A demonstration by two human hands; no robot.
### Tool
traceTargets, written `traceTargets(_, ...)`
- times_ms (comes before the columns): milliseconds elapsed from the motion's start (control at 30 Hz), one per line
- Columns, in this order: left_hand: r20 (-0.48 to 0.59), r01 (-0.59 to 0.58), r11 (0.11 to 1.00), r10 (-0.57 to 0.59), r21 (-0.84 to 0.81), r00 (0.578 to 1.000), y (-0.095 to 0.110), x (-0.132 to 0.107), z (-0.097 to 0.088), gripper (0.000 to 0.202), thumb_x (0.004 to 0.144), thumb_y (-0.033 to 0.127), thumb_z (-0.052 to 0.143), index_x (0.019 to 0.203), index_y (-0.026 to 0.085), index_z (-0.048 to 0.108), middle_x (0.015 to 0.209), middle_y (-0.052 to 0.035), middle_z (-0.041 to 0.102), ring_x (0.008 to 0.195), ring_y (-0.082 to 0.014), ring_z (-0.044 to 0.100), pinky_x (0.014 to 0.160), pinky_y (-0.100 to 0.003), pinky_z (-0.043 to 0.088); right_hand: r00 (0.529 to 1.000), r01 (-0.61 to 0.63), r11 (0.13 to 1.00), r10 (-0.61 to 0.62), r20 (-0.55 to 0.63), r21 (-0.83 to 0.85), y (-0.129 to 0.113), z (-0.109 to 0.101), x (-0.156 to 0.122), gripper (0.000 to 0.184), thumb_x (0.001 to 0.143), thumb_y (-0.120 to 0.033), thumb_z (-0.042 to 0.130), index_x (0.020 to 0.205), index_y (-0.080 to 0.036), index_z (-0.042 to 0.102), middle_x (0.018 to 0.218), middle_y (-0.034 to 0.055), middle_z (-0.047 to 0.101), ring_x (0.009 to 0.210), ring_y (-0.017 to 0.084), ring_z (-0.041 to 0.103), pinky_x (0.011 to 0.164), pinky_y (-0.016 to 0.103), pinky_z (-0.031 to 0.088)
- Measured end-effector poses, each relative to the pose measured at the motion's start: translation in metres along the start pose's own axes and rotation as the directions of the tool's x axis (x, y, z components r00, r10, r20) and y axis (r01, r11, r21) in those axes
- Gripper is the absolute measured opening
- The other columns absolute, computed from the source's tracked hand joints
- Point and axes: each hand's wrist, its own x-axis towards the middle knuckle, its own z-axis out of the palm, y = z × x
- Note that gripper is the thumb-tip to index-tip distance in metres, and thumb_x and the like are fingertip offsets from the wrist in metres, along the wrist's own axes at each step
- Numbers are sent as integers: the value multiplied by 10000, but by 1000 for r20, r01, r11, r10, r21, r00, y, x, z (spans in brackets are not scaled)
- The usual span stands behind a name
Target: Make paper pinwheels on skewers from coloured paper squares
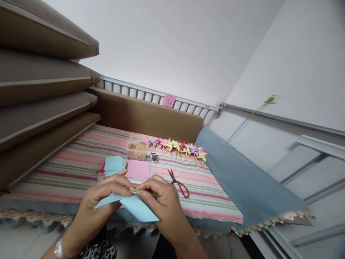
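Low in the head view, my left hand [104, 192] is closed on a sheet of light blue paper [144, 211], which looks cut or folded into flaps. Between the thumb and fingers of my right hand [164, 201] is a thin wooden stick [134, 189], its tip by the left fingertips just above the paper. Beyond my hands lie a pile of blue and other coloured paper squares [114, 163] and a stack of pink squares [138, 169]. Scissors with red handles [183, 189] rest, blades apart, to the right.
A clear plastic box [136, 155] holds many thin sticks, with a small container of dark bits [154, 157] beside it. Several paper pinwheels [176, 145] line the back of the striped cloth [81, 158]. Brown cushions [45, 82] are stacked at left.
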Motion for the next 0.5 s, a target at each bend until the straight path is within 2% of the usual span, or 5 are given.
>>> traceTargets(233,1,-1,1000,1,7,1000,0,0,0,194,761,107,555,802,254,674,872,-3,688,862,-180,625,1053,-433,336,1000,-14,1000,14,5,-24,-1,1,-2,110,830,-159,589,787,-199,682,757,-5,592,715,112,557,647,220,390)
traceTargets(500,-2,-5,1000,5,7,1000,-3,-5,0,238,767,86,548,845,276,668,913,24,684,895,-166,625,1083,-445,300,999,-36,999,36,4,11,-1,1,-1,112,825,-139,590,778,-189,678,745,-10,587,716,105,558,641,211,387)
